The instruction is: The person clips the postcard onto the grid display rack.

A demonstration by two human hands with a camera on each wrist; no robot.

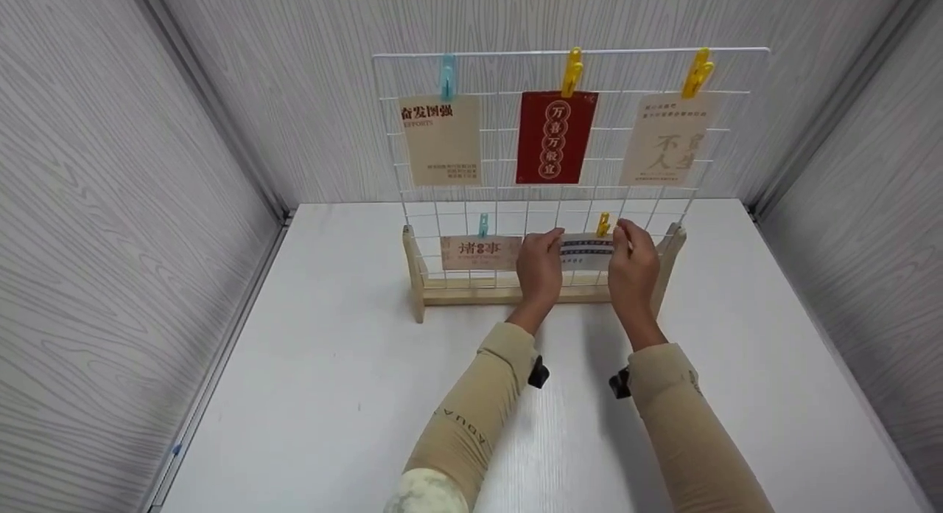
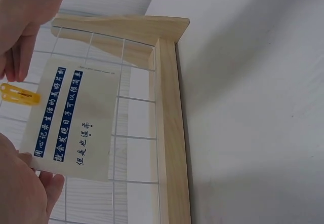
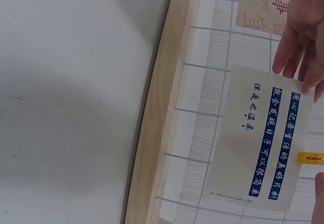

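A white card with blue bands of writing (image 1: pixel 586 259) hangs low on a white wire grid (image 1: pixel 508 203), under a small yellow clip (image 1: pixel 603 224). My left hand (image 1: pixel 540 272) pinches the card's left edge near its upper corner, thumb and fingers on either side in the right wrist view. My right hand (image 1: pixel 634 266) is at the card's upper right, its fingertips close beside the yellow clip (image 2: pixel 20 95). Nothing shows between those fingers in the left wrist view. Left of my hands, a pinkish card (image 1: pixel 471 253) hangs from a small blue clip (image 1: pixel 483 224).
The grid stands in a wooden base (image 1: pixel 479 295) with side posts on a white table (image 1: pixel 331 380). Along its top hang a cream card (image 1: pixel 443 148), a red card (image 1: pixel 554 141) and a pale card (image 1: pixel 652 148), all from clips. Pale wood-grain walls (image 1: pixel 88 240) surround the table.
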